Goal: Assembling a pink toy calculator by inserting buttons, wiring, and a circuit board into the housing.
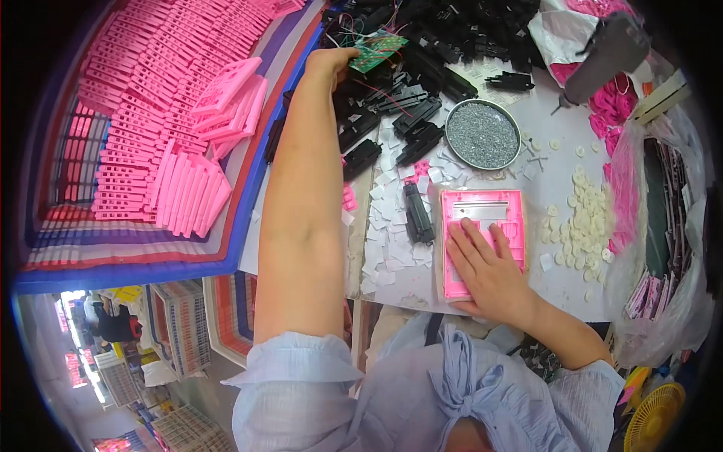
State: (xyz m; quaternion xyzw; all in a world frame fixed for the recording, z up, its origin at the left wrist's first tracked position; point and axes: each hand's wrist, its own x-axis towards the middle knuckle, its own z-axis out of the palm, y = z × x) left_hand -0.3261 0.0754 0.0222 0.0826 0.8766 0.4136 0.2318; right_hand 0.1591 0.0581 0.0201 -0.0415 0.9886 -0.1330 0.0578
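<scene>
My left hand (330, 62) reaches far forward and grips a green circuit board (376, 50) with thin wires trailing from it, above a heap of black plastic parts (422, 68). My right hand (489, 267) lies flat, fingers apart, on a pink plastic casing (482, 211) that rests on the white work surface (557, 188) close to my body. A single black plastic part (418, 213) lies just left of the pink casing, on scattered white paper squares (388, 241).
A round metal dish of small screws (482, 135) stands behind the casing. Several white round discs (584, 218) lie to its right. Stacks of pink casings (173, 98) fill the striped sheet on the left. A grey power screwdriver (602, 56) hangs at top right, clear bags (663, 226) at right.
</scene>
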